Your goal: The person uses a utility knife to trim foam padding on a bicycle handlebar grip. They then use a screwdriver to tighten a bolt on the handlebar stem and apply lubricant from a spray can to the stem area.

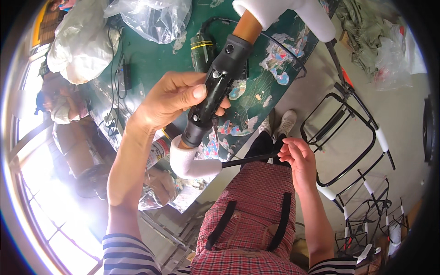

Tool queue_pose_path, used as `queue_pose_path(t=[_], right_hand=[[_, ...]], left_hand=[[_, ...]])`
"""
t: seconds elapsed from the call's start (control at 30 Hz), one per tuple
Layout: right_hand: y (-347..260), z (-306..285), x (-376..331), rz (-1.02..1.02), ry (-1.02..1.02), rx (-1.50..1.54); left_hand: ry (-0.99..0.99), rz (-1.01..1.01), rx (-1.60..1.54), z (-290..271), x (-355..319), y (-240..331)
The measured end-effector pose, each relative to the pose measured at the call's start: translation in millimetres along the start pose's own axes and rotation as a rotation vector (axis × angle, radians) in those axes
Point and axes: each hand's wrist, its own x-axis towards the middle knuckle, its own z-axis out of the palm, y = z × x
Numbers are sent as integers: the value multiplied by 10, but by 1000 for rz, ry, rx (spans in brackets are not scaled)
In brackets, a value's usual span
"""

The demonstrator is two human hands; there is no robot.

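A tubular part with a black plastic hinge-like sleeve [211, 89] slants across the view, with orange-brown bar ends showing above and below it. My left hand [172, 98] is wrapped around the sleeve, thumb on top and fingertips showing on its far side. Below, a bent piece wrapped in white foam [190, 160] joins a thin black rod [247, 160] that runs to the right. At the rod's right end, the curled fingers of my right hand [295, 156] pinch it. More white foam [268, 11] covers the part's upper end.
Under the part is a green table [151, 59], stained with peeling paper. On it lie clear plastic bags [146, 18], a dark green power tool [201, 52] and cables. Black metal frames [343, 137] with white foam stand on the floor at right. Another person [64, 103] is at far left.
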Motion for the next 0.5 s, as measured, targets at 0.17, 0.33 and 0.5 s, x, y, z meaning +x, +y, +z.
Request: queue_pose_path(t=[0.17,0.33,0.5], right_hand=[[130,-159,-24,21,76,48],[166,-252,-32,27,109,42],[181,-241,20,21,130,65]], left_hand=[[234,-4,285,205,-80,197],[63,32,99,71,-41,81],[22,30,88,43,8,56]])
